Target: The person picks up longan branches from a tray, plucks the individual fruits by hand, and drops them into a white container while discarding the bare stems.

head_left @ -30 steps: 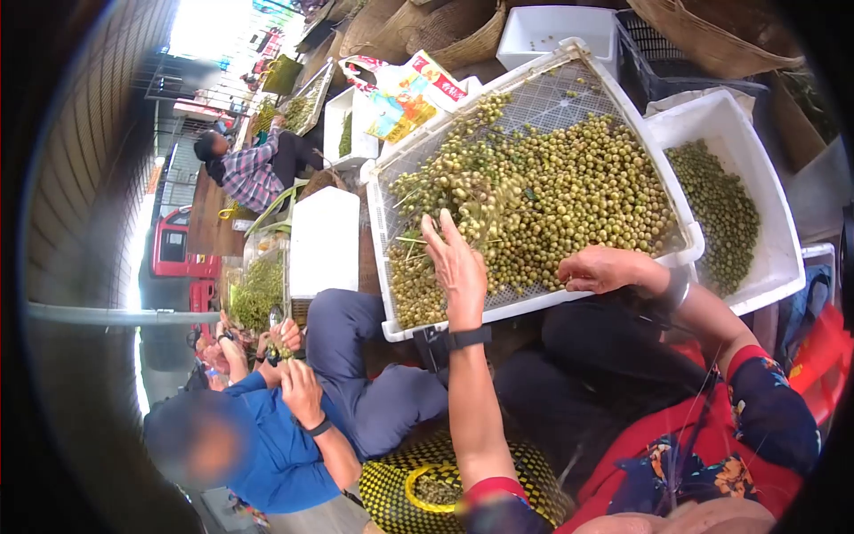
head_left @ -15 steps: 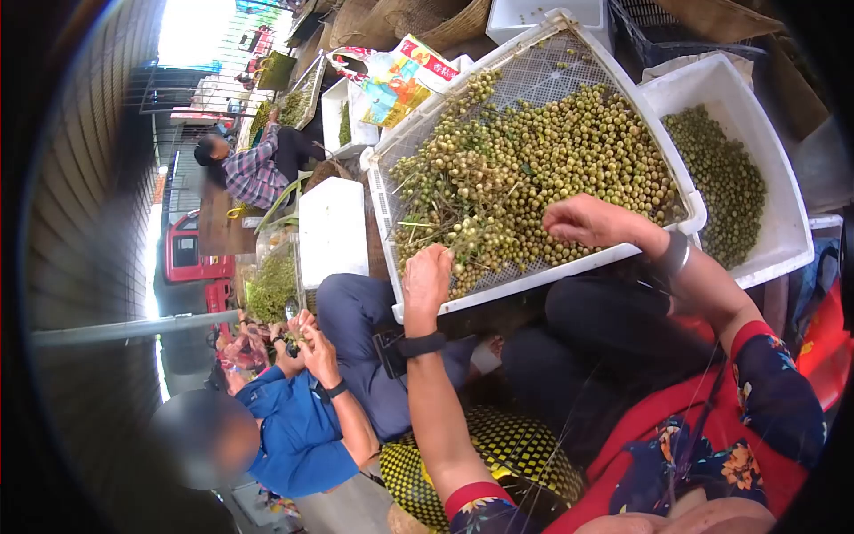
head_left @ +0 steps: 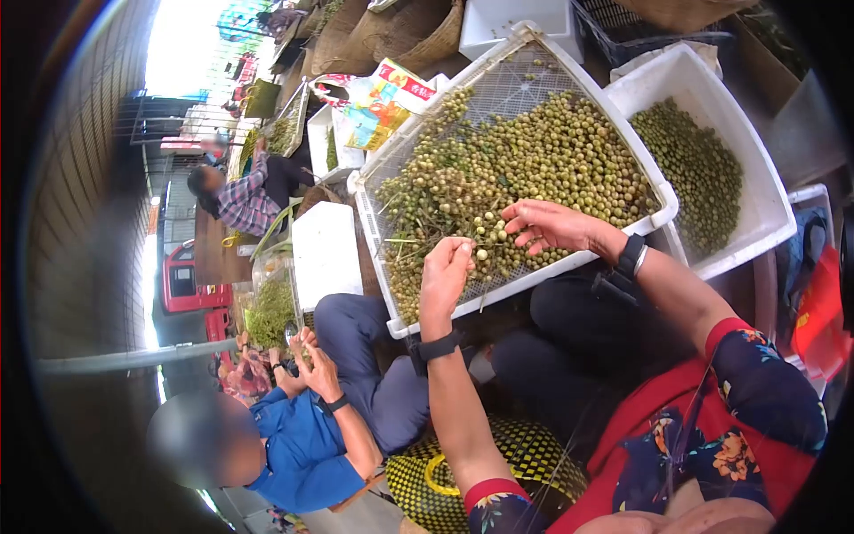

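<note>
A white mesh-bottomed crate (head_left: 663, 191) holds a heap of round green-brown fruits (head_left: 569, 142), loose at one side and still on thin stems at the other. Over its near edge, my left hand (head_left: 447, 278) is closed, thumb against fingers, on a fruit sprig (head_left: 481, 254) with pale round fruits at the fingertips. Most of the stem is hidden by the fingers. My right hand (head_left: 556, 227) hovers just beside it above the heap, fingers apart and slightly curled, with nothing visible in them.
A white bin (head_left: 774, 191) of smaller green fruits stands right of the crate. A printed bag (head_left: 382, 107) and white foam box (head_left: 327, 254) lie to its left. A co-worker in blue (head_left: 307, 445) sits close by my left; a yellow-black woven basket (head_left: 525, 445) is below my arms.
My right hand has moved left toward my left hand, and its fingers have spread. My left hand has shifted slightly right, with pale fruits now showing at its fingertips. The view has shifted a little.
</note>
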`<state>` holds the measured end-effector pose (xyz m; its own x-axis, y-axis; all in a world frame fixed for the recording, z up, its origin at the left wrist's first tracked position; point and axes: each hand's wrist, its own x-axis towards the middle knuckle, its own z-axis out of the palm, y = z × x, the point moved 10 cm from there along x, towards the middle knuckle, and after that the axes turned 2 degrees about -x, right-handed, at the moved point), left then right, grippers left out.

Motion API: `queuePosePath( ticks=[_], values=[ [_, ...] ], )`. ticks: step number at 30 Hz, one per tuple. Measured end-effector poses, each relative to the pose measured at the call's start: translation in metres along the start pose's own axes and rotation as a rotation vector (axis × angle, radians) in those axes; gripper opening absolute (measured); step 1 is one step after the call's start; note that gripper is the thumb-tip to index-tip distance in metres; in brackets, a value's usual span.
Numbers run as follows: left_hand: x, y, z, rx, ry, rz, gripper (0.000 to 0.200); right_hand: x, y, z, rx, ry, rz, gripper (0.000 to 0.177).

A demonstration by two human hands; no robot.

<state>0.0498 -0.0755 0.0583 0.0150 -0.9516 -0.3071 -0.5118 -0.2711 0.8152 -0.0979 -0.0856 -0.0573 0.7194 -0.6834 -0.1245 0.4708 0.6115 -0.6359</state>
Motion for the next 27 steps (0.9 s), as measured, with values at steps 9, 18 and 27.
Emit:
queuePosePath(
  ticks=[9,18,27],
  values=[
    [-0.022,0.004,0.073,-0.383,-0.288,-0.147,0.015,-0.040,-0.026,0.029,0.360,-0.280,-0.058,0.053],
    [-0.018,0.009,0.115,-0.497,-0.162,-0.176,0.014,-0.076,-0.023,-0.016,0.139,0.027,-0.074,0.040],
    [-0.023,0.034,0.128,-0.277,-0.025,0.065,0.006,-0.092,-0.019,0.014,0.015,0.043,-0.085,0.026]
  ],
)
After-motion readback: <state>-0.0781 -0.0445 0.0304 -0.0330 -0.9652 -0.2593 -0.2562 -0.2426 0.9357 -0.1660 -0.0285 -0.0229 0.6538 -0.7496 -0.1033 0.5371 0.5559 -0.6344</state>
